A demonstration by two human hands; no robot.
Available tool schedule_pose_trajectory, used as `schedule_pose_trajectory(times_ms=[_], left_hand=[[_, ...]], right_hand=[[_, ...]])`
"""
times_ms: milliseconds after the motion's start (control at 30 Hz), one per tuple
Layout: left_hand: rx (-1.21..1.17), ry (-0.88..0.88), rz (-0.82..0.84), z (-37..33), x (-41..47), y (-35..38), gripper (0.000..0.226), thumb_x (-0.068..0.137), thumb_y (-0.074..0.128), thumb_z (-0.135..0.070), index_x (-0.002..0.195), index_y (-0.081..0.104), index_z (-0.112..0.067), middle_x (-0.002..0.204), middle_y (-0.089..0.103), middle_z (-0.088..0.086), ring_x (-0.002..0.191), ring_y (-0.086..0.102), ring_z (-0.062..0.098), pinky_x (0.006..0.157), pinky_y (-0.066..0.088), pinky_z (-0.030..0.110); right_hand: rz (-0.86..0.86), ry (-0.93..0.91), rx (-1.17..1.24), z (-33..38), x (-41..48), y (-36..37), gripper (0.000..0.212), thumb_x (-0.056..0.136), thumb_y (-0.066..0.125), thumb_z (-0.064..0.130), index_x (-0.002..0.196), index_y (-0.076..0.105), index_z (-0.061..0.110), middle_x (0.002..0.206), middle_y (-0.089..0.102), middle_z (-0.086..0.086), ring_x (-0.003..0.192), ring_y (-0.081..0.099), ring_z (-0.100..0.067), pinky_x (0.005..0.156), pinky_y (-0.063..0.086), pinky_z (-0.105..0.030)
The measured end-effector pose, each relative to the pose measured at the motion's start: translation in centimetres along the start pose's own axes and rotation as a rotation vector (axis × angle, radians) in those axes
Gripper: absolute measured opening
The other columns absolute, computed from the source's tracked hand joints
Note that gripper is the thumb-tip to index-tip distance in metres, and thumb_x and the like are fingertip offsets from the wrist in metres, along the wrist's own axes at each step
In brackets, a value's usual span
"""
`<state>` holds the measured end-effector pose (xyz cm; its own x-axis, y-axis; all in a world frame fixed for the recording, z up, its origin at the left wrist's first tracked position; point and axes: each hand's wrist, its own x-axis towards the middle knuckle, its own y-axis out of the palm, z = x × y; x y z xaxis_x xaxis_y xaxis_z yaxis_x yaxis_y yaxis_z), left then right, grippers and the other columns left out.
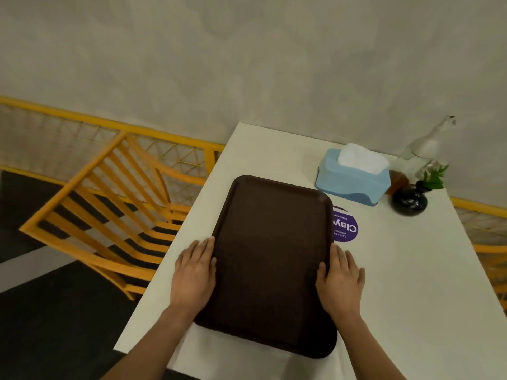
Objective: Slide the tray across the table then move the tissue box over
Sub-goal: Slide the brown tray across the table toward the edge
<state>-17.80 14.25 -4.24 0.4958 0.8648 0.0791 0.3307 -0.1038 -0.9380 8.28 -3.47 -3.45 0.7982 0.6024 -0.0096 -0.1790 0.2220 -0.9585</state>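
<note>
Tray (271, 259): dark brown, rectangular, rounded corners, raised rim, matte textured surface, nothing on it. It is laid flat on the white table (411, 283), long axis running from the near edge toward the far edge, closer to the left edge than to the right. Its near end is close to the near edge of the table.

Left hand (194, 272): laid flat, fingers extended, pressed against the left long rim of the tray, thumb over the rim. Right hand (340, 278): same posture on the right long rim, fingers stretched out, thumb on the rim. Neither is clenched; the tray is braced between both palms rather than lifted.

A purple round sticker (346, 225) on the tabletop is partly covered by the tray's right rim.

Tissue box (352, 178): light blue with a darker blue wavy band at the base, white tissue bulging from the top slot. It is placed toward the far right corner of the table, just beyond the tray's far right corner, apart from it.

A dark round vase (409, 200) with a green sprig is seen right of the box, near the right edge. A clear glass figure (428, 144) is seen behind it at the far right corner.

A yellow slatted chair (109, 209) is seen off the left edge.
</note>
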Motion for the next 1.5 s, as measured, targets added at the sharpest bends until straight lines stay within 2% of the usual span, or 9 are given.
schedule_pose_trajectory(times_ms=[167,367,500,633,767,933,1100,1500], left_hand=[[0.027,-0.03,-0.027,1.3,1.6,-0.7,0.051,0.102,0.045,-0.026,0.153,0.04,-0.02,0.148,0.054,0.002,0.144,0.039,0.024,0.119,0.025,0.04],[-0.017,-0.049,-0.033,3.2,3.4,-1.2,0.051,0.101,0.046,-0.029,0.151,0.042,-0.022,0.148,0.053,0.001,0.145,0.037,0.023,0.119,0.028,0.046],[-0.011,-0.027,0.016,4.7,4.3,-1.4,0.053,0.102,0.041,-0.032,0.153,0.037,-0.022,0.152,0.049,-0.002,0.148,0.031,0.022,0.121,0.023,0.045],[-0.028,-0.018,0.041,5.6,4.4,-1.7,0.055,0.1,0.041,-0.034,0.153,0.037,-0.022,0.153,0.048,-0.002,0.148,0.03,0.02,0.121,0.023,0.045],[-0.063,0.027,0.054,6.3,3.9,-1.8,0.055,0.1,0.041,-0.033,0.154,0.035,-0.02,0.156,0.044,-0.001,0.149,0.029,0.02,0.121,0.024,0.047],[-0.066,0.072,0.092,6.7,3.5,-1.5,0.057,0.103,0.036,-0.029,0.158,0.023,-0.02,0.163,0.029,-0.001,0.152,0.021,0.021,0.123,0.02,0.046],[-0.064,0.109,0.107,6.8,3.5,-1.5,0.058,0.103,0.033,-0.026,0.159,0.018,-0.02,0.165,0.026,-0.001,0.153,0.017,0.021,0.123,0.02,0.045],[-0.141,0.098,0.133,6.5,2.9,-1.5,0.057,0.105,0.035,-0.023,0.159,0.017,-0.016,0.165,0.024,0.002,0.154,0.013,0.021,0.123,0.023,0.041]], right_hand=[[0.039,-0.024,0.013,2.1,1.9,0.7,0.061,0.104,0.036,0.04,0.159,0.019,0.02,0.162,0.03,-0.003,0.152,0.017,-0.026,0.121,0.012,-0.056],[0.044,-0.023,0.0,4.3,2.7,1.3,0.06,0.104,0.035,0.042,0.159,0.019,0.023,0.163,0.028,-0.003,0.152,0.017,-0.026,0.12,0.009,-0.057],[-0.011,-0.012,0.016,5.9,2.4,1.6,0.056,0.103,0.04,0.038,0.155,0.031,0.021,0.158,0.038,-0.003,0.149,0.025,-0.024,0.12,0.009,-0.056],[-0.098,-0.011,0.039,6.9,1.6,1.4,0.049,0.1,0.048,0.032,0.147,0.046,0.016,0.144,0.055,-0.008,0.139,0.043,-0.027,0.12,0.018,-0.054],[-0.092,0.007,0.027,6.7,0.1,1.5,0.053,0.101,0.048,0.039,0.148,0.043,0.017,0.143,0.056,-0.007,0.136,0.046,-0.028,0.12,0.019,-0.055],[-0.007,-0.019,0.03,5.9,-2.6,2.1,0.068,0.1,0.039,0.052,0.158,0.02,0.021,0.155,0.042,-0.006,0.145,0.033,-0.029,0.119,0.018,-0.058],[0.048,-0.014,0.03,5.1,-3.8,2.2,0.076,0.099,0.031,0.059,0.16,0.004,0.023,0.165,0.022,-0.001,0.153,0.012,-0.025,0.121,0.007,-0.055],[0.024,-0.031,0.021,4.9,-3.9,2.2,0.075,0.099,0.031,0.058,0.16,0.007,0.021,0.165,0.022,-0.001,0.153,0.009,-0.025,0.122,0.004,-0.05]])
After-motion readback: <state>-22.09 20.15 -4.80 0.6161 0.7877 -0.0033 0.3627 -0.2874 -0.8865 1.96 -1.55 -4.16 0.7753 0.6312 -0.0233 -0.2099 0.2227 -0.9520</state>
